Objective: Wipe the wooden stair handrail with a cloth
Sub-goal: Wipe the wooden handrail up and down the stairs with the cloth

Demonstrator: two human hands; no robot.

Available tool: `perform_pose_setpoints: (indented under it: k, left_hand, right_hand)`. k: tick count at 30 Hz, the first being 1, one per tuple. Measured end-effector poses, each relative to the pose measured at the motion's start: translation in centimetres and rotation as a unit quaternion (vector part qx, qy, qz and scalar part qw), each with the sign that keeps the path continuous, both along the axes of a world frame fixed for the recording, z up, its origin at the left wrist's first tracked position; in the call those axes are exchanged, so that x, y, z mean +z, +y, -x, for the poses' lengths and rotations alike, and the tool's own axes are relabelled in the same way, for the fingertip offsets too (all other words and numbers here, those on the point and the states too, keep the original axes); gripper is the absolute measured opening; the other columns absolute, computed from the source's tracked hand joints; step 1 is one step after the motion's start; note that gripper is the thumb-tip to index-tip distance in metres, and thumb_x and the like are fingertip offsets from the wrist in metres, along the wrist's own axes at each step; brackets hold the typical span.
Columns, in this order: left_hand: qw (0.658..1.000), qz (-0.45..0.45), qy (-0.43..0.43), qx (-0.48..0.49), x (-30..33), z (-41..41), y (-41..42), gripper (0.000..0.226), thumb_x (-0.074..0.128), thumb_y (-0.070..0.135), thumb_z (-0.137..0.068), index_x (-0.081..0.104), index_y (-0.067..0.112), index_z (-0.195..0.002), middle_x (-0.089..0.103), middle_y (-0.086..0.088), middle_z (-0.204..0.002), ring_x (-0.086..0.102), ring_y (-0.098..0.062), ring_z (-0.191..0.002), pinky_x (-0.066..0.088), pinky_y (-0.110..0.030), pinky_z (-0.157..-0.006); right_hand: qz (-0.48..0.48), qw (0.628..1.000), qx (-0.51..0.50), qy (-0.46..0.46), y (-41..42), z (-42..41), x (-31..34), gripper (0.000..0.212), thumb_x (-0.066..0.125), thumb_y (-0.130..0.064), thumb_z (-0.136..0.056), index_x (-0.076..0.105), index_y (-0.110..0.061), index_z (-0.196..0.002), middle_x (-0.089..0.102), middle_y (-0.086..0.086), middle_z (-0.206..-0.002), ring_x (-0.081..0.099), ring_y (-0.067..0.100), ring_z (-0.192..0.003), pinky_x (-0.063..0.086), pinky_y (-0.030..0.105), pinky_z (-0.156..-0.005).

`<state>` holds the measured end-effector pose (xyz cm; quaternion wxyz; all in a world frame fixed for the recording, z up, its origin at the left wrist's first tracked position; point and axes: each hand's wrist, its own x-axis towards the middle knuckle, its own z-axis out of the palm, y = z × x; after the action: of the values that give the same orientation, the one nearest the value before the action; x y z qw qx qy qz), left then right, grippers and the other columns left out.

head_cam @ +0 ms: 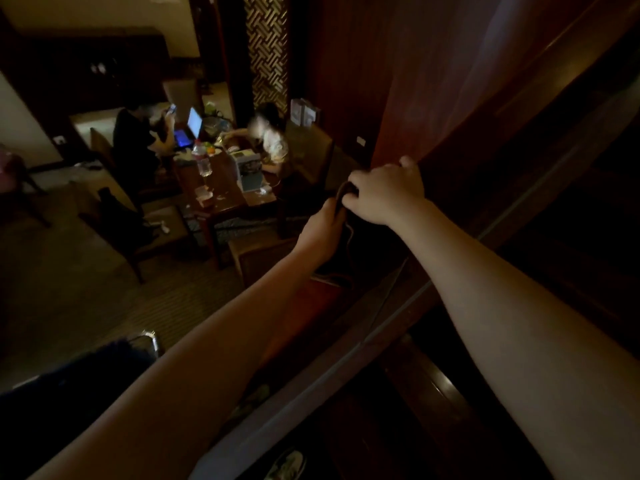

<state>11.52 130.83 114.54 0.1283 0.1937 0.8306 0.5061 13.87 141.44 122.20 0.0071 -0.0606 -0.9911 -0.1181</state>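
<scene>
1. Two bare hands reach forward, one on each side of one dark cloth (pixel 349 237).
2. The left hand (pixel 320 233) has its fingers curled round the cloth's upper edge, gripping it from below-left.
3. The right hand (pixel 386 194) is closed over the top of the same cloth, fingers bent and pinching a fold just beside the left fingertips.
4. The cloth hangs limp beneath both hands, soft and crumpled, with a thin pale hem line down one side.
5. One wooden handrail (pixel 388 327) runs diagonally below the right forearm, smooth, dark and glossy, with a long pale sheen along its edge; the cloth's lower end lies against it.
6. Beyond the left hand, one reddish wooden table (pixel 221 192) stands with two seated people, one open laptop (pixel 192 128) with a glowing screen, and one clear plastic bottle (pixel 202 161).
7. No writing or brand can be read; the room is dim.
8. Above the hands, one lattice screen (pixel 266 50) shows a woven geometric pattern.
</scene>
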Motion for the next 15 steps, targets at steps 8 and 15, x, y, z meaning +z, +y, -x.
perform_pose_setpoints:
  k: [8,15]
  left_hand:
    - [0.985,0.104,-0.076,0.114,-8.8,-4.2,-13.5,0.036,0.034,0.030,-0.101,0.045,0.017,-0.133,0.059,-0.009,-0.121,0.057,-0.025,-0.107,0.045,-0.047,-0.093]
    - [0.979,0.124,0.015,0.158,-5.5,-4.3,-9.4,0.027,0.033,0.032,-0.099,0.048,0.022,-0.118,0.059,0.004,-0.091,0.062,-0.017,-0.082,0.051,-0.036,-0.072]
  right_hand:
    - [0.009,0.990,0.108,-0.090,-13.0,-1.2,-9.0,0.045,0.032,-0.052,-0.092,0.059,-0.019,-0.107,0.061,0.003,-0.091,0.057,0.024,-0.090,0.028,0.039,-0.077]
    - [0.028,0.990,0.121,0.073,-8.9,-1.5,-7.2,0.037,0.041,-0.051,-0.090,0.055,-0.018,-0.102,0.066,0.007,-0.088,0.063,0.027,-0.088,0.032,0.037,-0.080]
